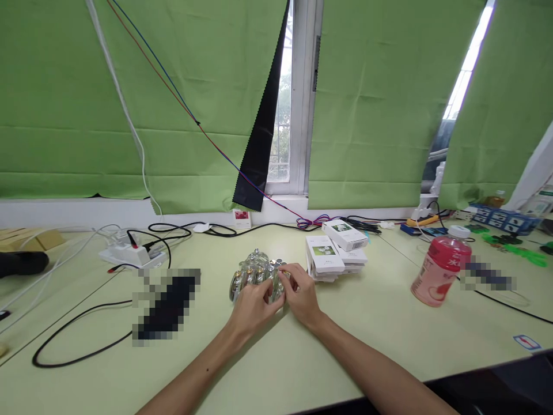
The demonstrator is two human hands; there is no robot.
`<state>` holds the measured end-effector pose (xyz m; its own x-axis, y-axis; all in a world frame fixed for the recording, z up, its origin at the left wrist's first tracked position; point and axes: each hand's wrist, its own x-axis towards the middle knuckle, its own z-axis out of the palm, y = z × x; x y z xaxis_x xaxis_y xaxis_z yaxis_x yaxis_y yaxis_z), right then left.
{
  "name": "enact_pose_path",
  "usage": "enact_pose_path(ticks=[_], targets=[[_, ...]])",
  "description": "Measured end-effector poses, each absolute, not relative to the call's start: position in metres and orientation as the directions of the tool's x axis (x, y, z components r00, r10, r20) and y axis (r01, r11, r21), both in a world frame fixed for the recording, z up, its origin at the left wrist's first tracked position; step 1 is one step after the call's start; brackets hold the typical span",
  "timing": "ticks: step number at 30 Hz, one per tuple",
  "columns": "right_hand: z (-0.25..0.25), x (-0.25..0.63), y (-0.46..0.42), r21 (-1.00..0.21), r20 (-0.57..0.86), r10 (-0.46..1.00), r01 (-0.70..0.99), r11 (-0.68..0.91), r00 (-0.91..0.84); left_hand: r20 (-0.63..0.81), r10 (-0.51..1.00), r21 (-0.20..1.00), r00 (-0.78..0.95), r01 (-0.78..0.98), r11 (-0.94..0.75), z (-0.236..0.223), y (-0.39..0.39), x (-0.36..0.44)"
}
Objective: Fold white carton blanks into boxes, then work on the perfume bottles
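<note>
In front of me on the table lies a cluster of shiny, clear-and-silver pieces (256, 266) with small gold-coloured spots. I cannot make out their exact kind. My left hand (253, 302) is closed at the near side of the cluster, its fingers curled over the closest pieces. Close against it on the right, my right hand (302, 297) is closed too, with thumb and forefinger pinched together at the cluster's right end. Whatever sits between the fingertips is mostly hidden. Just beyond my right hand is a stack of small white boxes (330, 256) with green pictures.
A pink drink bottle (443, 266) with a white cap stands to the right. On the left are a blurred dark object (170, 305), a looping black cable (64, 364) and a white power strip (132, 253). More cables run along the wall below green curtains (367, 115).
</note>
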<state>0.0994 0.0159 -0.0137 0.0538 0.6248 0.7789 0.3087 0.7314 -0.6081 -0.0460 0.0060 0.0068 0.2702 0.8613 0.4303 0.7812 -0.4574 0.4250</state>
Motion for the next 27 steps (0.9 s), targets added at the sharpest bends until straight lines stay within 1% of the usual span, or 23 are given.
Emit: enact_pose_path(ticks=[12,20,27], targets=[[-0.0115,0.0988,0.0149,-0.571,0.8,0.6,0.341,0.747,0.024,0.397,0.877,0.441,0.272,0.781,-0.442,0.009,0.0021,-0.0439],[-0.0169,0.0994,0.0208,-0.545,0.81,0.587,0.375,0.75,0.002,0.412,0.873,0.453,0.26,0.773,-0.444,0.0068,0.0032,-0.0441],[-0.0188,0.1021,0.0248,-0.503,0.826,0.562,0.39,0.771,-0.046,0.423,0.866,0.441,0.267,0.774,-0.454,0.0073,0.0038,-0.044]])
